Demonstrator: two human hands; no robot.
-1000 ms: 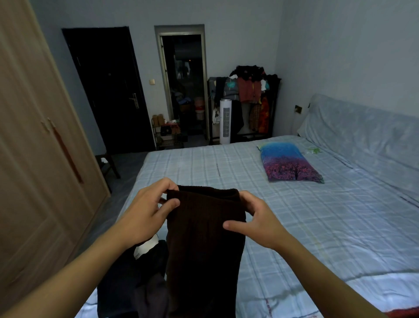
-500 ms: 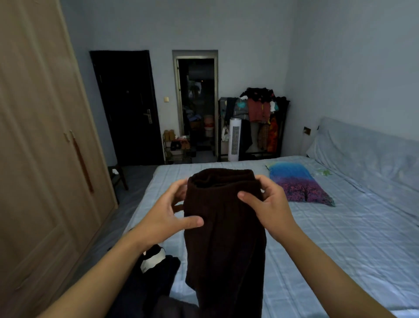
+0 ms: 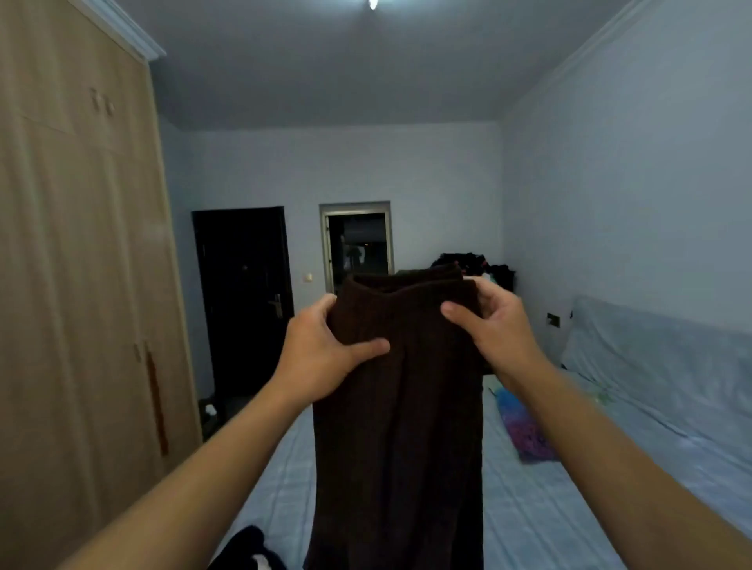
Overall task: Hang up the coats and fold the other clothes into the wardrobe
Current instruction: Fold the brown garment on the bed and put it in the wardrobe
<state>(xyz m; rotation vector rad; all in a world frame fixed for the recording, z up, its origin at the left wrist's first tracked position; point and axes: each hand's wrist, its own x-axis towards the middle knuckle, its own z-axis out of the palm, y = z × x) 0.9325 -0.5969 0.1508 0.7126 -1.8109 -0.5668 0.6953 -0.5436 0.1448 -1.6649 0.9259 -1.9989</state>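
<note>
- Garment (image 3: 396, 407), dark brown knit, hangs in the air above the bed (image 3: 529, 508).
- Left hand (image 3: 321, 358) pinches its top left edge.
- Right hand (image 3: 494, 329) pinches its top right edge.
- Wardrobe (image 3: 81, 285) stands at left, doors closed.

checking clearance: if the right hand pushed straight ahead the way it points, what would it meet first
The brown garment it already grips; beyond that, probably the clothes rack by the far wall, though depth is unclear for the right hand.

Dim pale-walled room (image 3: 610, 203), black door (image 3: 244, 293), perhaps a lit ceiling lamp (image 3: 372, 4).
</note>
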